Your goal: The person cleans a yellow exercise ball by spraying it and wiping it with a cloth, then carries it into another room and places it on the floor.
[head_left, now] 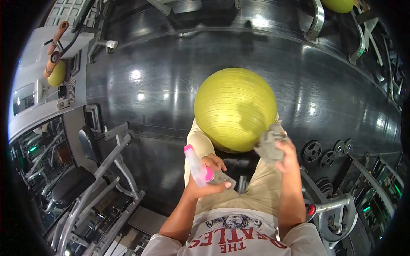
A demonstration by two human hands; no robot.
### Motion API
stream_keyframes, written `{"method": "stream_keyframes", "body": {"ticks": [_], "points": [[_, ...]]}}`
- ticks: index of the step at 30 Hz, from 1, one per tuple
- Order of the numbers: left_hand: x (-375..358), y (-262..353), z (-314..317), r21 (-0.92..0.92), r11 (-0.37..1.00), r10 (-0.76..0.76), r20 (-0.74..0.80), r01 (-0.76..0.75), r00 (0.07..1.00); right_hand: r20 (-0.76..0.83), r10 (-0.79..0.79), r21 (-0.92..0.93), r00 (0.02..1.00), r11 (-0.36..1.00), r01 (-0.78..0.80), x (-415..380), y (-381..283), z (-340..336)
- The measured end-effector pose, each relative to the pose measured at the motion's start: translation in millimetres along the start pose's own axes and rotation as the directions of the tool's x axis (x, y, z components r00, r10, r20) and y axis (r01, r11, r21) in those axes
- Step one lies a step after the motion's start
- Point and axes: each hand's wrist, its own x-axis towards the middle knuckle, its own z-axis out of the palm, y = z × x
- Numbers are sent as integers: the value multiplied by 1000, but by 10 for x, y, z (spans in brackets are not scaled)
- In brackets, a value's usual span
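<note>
Exercise ball (235, 106) sits right between the parted legs (200, 138), probably nestled there so it can't roll! Left hand (197, 190) wraps the spray bottle (196, 167), securing it well clear of the right hand (289, 154), which grips a bunched grey cloth (270, 144), likely gathered for firmer hold, at the ball's near right side; contact can't be told.

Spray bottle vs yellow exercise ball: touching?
Apart. The head view shows a strip of beige trouser leg between the spray bottle and the yellow exercise ball.
</note>
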Motion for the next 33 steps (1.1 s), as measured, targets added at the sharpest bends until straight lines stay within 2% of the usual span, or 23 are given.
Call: {"method": "stream_keyframes", "body": {"ticks": [2,4,5,8,9,12,15,18,19,21,24,26,27,30,33], "points": [[63,49,-144,114,991,58,45,-63,997,40,-72,112,997,991,67,57,-146,-40],[127,30,-285,171,980,87,96,-103,992,32,-92,55,995,994,90,61,-220,-126],[144,77,-355,311,946,61,113,-94,992,32,-89,47,995,995,88,71,-235,-169],[76,96,-485,472,872,-126,-45,132,991,51,-85,61,995,995,82,88,-211,-171],[53,131,-505,572,797,-172,-89,192,981,60,-86,73,994,994,82,94,-196,-142],[41,258,-444,697,649,-221,-212,306,952,-26,-80,43,996,996,81,76,-109,-2],[30,218,-490,650,712,-163,-214,265,963,-8,-75,23,997,997,75,104,-17,47],[102,-20,-638,465,881,80,41,-90,996,-26,-36,30,999,999,37,103,37,145],[78,-112,-631,488,867,135,-39,-100,990,-36,-36,27,999,999,37,94,48,199],[-1,-194,-632,299,954,81,-201,-17,976,-44,-2,-40,999,999,0,76,66,271],[-35,-168,-658,117,980,-117,-317,162,941,-56,18,-63,998,998,-22,62,100,329],[-67,-113,-801,151,921,-300,-312,359,902,-74,24,-37,997,999,-27,45,113,355],[-58,-94,-828,197,899,-318,-318,390,893,-78,18,-38,997,999,-21,54,125,342],[-44,-135,-967,463,838,-191,-248,290,950,-62,8,-37,998,999,-10,107,176,323],[-27,-268,-996,538,813,-61,-301,222,952,-46,-1,-50,999,999,-1,152,157,372]]}}
